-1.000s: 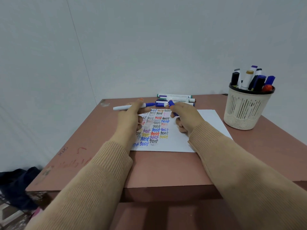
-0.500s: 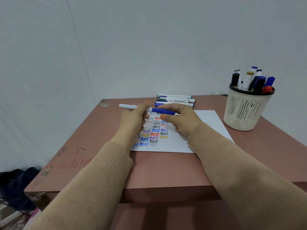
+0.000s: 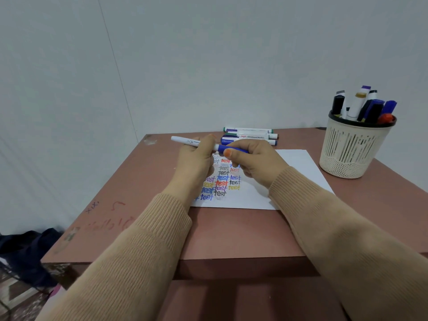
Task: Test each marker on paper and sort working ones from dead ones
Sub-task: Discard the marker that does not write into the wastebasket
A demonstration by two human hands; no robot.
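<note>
Now that my right hand (image 3: 257, 162), gripping the cap (image 3: 223, 148), has pushed it back onto the marker (image 3: 185, 141) held in my left hand (image 3: 196, 161), sorting seems next.

Reddish-brown bench (image 3: 231, 230) across the middle, front edge toward 6 o'clock. Meets a plain pale wall (image 3: 231, 54) along the back edge at 12 o'clock. On the wall toward 11 o'clock, a thin seam (image 3: 115, 66), slanting down toward the bench's far left corner. At that corner, a pale scuff (image 3: 150, 141) in the surface. Toward 8 o'clock on the bench top, faint red scribbles (image 3: 108, 223), with small dark marks (image 3: 92, 206) just beyond them. Off the bench's left edge, at 8 o'clock, dark blue cloth (image 3: 25, 251) heaped on the floor. At 7 o'clock, patterned floor (image 3: 18, 300), blurred.
</note>
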